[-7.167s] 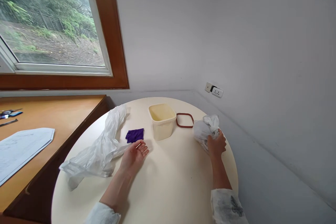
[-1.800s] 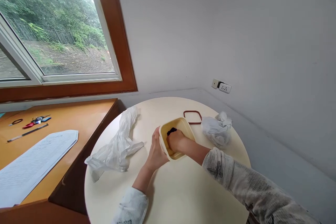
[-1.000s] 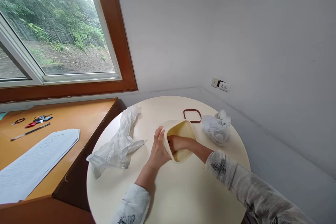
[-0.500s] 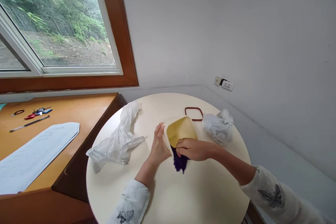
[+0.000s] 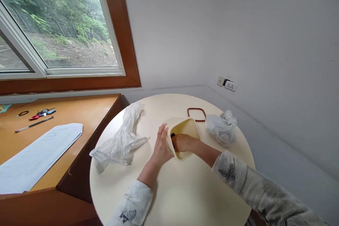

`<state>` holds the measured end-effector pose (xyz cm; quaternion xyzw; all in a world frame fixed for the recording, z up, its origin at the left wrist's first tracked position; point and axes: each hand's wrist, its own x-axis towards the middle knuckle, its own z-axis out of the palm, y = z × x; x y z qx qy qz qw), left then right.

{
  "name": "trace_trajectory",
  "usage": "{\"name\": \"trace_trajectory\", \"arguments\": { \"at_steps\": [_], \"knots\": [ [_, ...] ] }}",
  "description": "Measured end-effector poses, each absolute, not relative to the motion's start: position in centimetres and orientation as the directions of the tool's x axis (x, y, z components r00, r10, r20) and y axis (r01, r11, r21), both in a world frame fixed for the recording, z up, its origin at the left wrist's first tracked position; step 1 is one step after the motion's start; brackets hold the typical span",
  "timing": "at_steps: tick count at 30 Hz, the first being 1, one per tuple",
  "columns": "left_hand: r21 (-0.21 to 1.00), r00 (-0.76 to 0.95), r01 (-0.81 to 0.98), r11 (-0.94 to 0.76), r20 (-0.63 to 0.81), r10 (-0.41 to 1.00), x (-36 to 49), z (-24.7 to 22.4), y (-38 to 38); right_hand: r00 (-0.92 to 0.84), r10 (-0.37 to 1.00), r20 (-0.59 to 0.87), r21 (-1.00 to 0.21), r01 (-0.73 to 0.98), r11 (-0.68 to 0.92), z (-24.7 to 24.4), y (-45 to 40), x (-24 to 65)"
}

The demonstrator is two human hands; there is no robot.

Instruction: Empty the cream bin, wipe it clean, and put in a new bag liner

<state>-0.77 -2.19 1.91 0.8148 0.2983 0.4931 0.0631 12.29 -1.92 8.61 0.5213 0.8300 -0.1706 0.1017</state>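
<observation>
My left hand (image 5: 161,146) grips the left side of a cream plastic bin (image 5: 194,129), its fingertips by the rim. The bin is tilted with its mouth toward me. My right hand (image 5: 181,142) reaches inside, fingers curled against the left inner wall. A small bit of dark purple cloth (image 5: 173,135) shows beside those fingers; the rest of the cloth is hidden by the hand. Behind the bin lies a brown rounded frame (image 5: 196,108), apart from both hands.
A crumpled white plastic bag (image 5: 123,136) lies left on the round table (image 5: 182,197), and a knotted plastic bag (image 5: 221,127) sits right. The wooden desk (image 5: 95,107) beside it bears papers (image 5: 45,152), a pen (image 5: 34,124) and small tools. A socket (image 5: 231,85) is on the wall.
My right hand has gone from the bin's near rim deeper inside. The dark cloth that hung over the rim is now inside, mostly out of sight. My left hand keeps its grip.
</observation>
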Motion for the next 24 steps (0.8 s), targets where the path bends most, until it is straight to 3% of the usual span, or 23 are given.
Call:
{"name": "trace_trajectory", "arguments": {
  "at_steps": [8,12,17,24],
  "knots": [
    [0.415,0.335,0.383,-0.826,0.771,0.542,-0.8,2.0,-2.1,-0.348,0.835,-0.426,-0.036,0.929,0.369,10.9,-4.4,13.9],
    [0.434,0.344,0.37,-0.822,0.758,0.555,-0.9,2.2,-2.1,-0.422,0.813,-0.402,-0.072,0.899,0.432,13.3,-7.9,15.3],
    [0.465,0.368,0.336,-0.819,0.736,0.569,-1.0,2.5,-2.2,-0.539,0.817,-0.206,-0.214,0.839,0.5,13.4,-10.8,17.6],
    [0.566,0.34,0.36,-0.742,0.661,0.669,-1.2,2.4,-2.6,-0.623,0.772,0.126,0.02,0.779,0.626,7.7,-9.4,18.0]
  ]
}}
